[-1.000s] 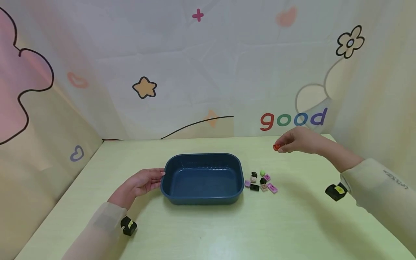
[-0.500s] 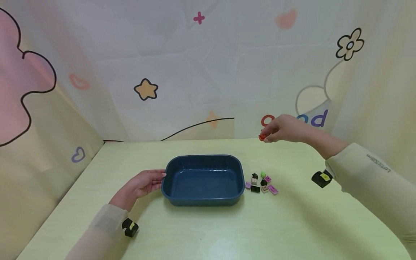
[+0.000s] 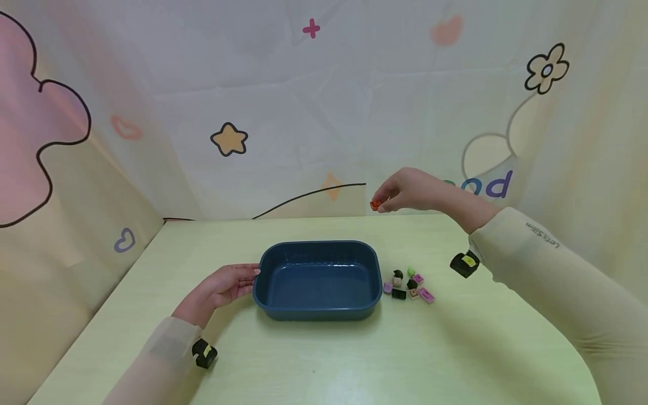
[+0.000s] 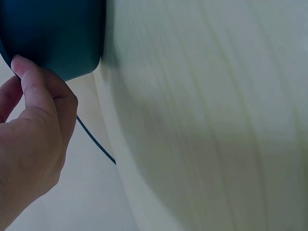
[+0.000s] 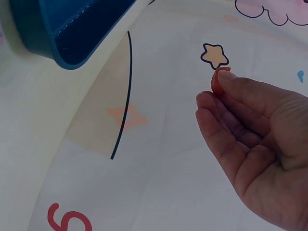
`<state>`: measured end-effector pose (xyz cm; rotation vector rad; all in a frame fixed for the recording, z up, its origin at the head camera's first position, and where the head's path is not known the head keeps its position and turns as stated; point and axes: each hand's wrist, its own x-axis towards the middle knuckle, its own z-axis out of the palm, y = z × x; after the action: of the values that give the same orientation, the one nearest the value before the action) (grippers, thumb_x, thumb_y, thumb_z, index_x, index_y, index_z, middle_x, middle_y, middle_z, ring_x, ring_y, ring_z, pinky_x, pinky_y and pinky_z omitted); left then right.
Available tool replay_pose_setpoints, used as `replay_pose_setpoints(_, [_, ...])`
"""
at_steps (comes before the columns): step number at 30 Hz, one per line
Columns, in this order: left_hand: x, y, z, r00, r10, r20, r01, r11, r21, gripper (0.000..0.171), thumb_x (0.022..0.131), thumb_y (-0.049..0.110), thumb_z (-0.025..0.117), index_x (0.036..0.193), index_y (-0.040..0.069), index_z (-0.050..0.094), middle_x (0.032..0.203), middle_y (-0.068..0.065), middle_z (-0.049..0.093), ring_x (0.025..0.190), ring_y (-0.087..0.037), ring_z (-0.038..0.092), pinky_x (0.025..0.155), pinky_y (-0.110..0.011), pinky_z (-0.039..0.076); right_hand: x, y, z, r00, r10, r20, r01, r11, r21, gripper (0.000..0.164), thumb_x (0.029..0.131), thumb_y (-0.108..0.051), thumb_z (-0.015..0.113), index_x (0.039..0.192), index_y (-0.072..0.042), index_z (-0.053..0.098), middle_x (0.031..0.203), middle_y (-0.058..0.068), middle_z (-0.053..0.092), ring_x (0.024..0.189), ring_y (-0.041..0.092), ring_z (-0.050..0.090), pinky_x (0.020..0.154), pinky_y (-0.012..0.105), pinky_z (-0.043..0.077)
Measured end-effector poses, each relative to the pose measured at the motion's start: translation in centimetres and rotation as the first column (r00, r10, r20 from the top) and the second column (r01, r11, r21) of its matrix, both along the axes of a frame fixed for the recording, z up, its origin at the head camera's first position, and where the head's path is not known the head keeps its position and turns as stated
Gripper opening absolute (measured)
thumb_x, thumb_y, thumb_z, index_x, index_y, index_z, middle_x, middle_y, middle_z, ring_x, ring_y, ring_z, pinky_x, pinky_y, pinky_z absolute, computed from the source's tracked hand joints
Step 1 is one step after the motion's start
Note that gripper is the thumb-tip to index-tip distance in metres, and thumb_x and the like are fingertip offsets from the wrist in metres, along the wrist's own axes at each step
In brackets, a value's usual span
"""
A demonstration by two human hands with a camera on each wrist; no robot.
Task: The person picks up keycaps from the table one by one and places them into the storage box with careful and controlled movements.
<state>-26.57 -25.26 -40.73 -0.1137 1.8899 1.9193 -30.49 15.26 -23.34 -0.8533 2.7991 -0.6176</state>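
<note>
In the head view a dark blue rectangular basin (image 3: 316, 287) stands on the table. My left hand (image 3: 230, 287) holds its left rim, fingertips at the edge; in the left wrist view, the left hand (image 4: 41, 120) has a fingertip against the basin wall (image 4: 67, 38). Beyond the basin's back right corner, my right hand (image 3: 412, 191) is raised above the table. Its thumb and finger pinch a small red toy building piece (image 5: 219, 84), whose exact shape is mostly covered by the fingertips. The basin's interior shows bare.
Just right of the basin lies a loose cluster of small building pieces: a black brick (image 3: 399, 294), a pink brick (image 3: 426, 296), a green piece (image 3: 411, 271) and several more. A printed cloth (image 3: 283, 112) hangs behind the pale table (image 3: 324, 365).
My right hand has moved left and somewhat upward with the red piece, from the table's right side to beyond the basin's back right corner. The left hand and basin stay put.
</note>
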Motion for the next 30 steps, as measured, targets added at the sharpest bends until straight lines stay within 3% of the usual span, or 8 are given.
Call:
replay_pose_setpoints(8, [0.1, -0.1, 0.1, 1.0, 0.006, -0.002, -0.006, 1.0, -0.007, 0.054, 0.108, 0.007, 0.046, 0.153, -0.015, 0.028, 0.085, 0.009, 0.071, 0.074, 0.0, 0.068, 0.074, -0.014, 0.06, -0.5, -2.2, 0.3, 1.0, 0.024, 0.009, -0.024, 1.0, -0.008, 0.028, 0.097, -0.013, 0.068, 0.121, 0.001, 0.073, 0.112, 0.018, 0.077, 0.095, 0.025, 0.072, 0.089, 0.042, 0.06])
replay_pose_setpoints(23, [-0.1, 0.0, 0.2, 1.0, 0.003, 0.004, -0.003, 1.0, -0.016, 0.053, 0.108, 0.007, 0.045, 0.153, -0.015, 0.028, 0.084, 0.01, 0.072, 0.074, 0.0, 0.069, 0.074, -0.013, 0.06, -2.0, -5.6, -1.1, 0.998, 0.019, 0.066, -0.015, 0.998, -0.059, 0.029, 0.098, -0.014, 0.068, 0.123, -0.001, 0.072, 0.112, 0.015, 0.076, 0.096, 0.024, 0.071, 0.093, 0.04, 0.06])
replay_pose_setpoints(30, [0.2, 0.0, 0.3, 1.0, 0.009, 0.006, -0.009, 1.0, -0.006, 0.051, 0.107, 0.006, 0.047, 0.151, -0.015, 0.032, 0.083, 0.01, 0.072, 0.073, 0.0, 0.068, 0.072, -0.014, 0.06, -2.5, -7.9, -1.5, 0.995, 0.06, 0.075, -0.055, 0.996, -0.069, 0.028, 0.096, -0.013, 0.069, 0.12, 0.001, 0.073, 0.111, 0.017, 0.076, 0.095, 0.026, 0.07, 0.09, 0.037, 0.06])
